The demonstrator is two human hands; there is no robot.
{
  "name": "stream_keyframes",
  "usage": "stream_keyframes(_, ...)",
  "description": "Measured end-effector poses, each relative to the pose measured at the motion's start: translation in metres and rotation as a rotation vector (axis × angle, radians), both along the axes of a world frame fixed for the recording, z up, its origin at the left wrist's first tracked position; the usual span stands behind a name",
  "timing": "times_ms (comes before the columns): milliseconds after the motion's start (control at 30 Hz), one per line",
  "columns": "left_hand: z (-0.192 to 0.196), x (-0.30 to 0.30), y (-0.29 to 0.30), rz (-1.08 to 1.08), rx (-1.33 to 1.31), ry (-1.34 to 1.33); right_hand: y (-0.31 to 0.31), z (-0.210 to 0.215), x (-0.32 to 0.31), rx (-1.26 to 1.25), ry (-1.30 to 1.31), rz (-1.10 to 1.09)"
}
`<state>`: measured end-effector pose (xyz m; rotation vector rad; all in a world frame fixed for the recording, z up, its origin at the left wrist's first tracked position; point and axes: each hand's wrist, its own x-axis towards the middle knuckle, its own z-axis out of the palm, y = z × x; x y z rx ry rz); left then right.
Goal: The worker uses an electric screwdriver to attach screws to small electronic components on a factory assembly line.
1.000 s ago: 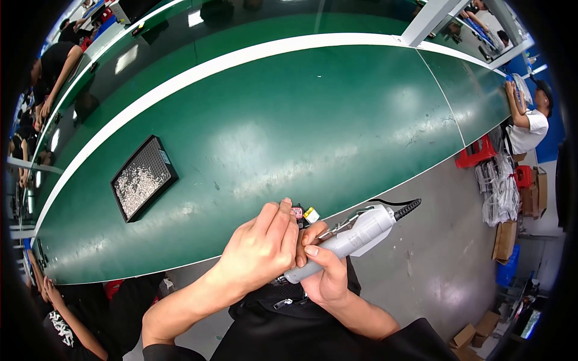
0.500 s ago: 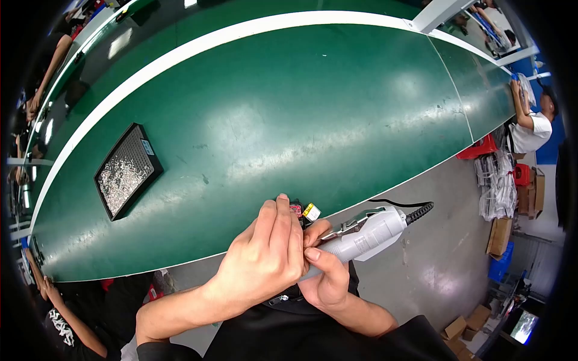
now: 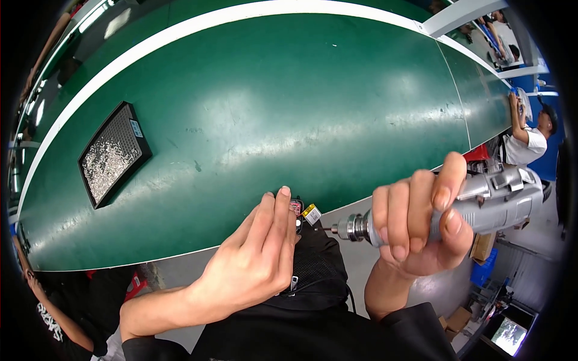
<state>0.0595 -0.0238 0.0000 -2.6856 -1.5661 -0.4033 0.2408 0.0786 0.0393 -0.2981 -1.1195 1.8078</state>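
My left hand (image 3: 250,256) lies at the near edge of the green table, its fingers pressed together against a small black electronic device. Most of that device (image 3: 297,207) is hidden behind the fingers; a reddish circuit board shows in it. Beside it sticks out a small silver battery (image 3: 312,214) with yellow tape. Raised to the right, my right hand (image 3: 415,219) is wrapped round a grey electric screwdriver (image 3: 503,201). The thin bit (image 3: 325,229) points left toward the device, with a gap between them.
A black tray (image 3: 142,150) of many small metal screws sits on the left of the green table (image 3: 253,102). A black bag (image 3: 319,265) is just below the device. Other people work at the far right (image 3: 524,141) and lower left (image 3: 57,313). Cardboard boxes (image 3: 459,319) stand at lower right.
My right hand has lifted the electric screwdriver away from the device, up and to the right, and its bit now shows. My left hand stays at the device. The whole view has shifted slightly.
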Motion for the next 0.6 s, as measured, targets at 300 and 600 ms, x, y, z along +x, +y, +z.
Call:
stream_keyframes(300,-0.004,-0.008,0.000,-0.064,0.049,0.159,0.022,-0.022,-0.024,0.049,-0.109,0.050)
stream_keyframes(600,-0.005,-0.005,-0.001,-0.037,0.000,0.090,0.022,-0.029,-0.028,0.048,-0.128,0.070)
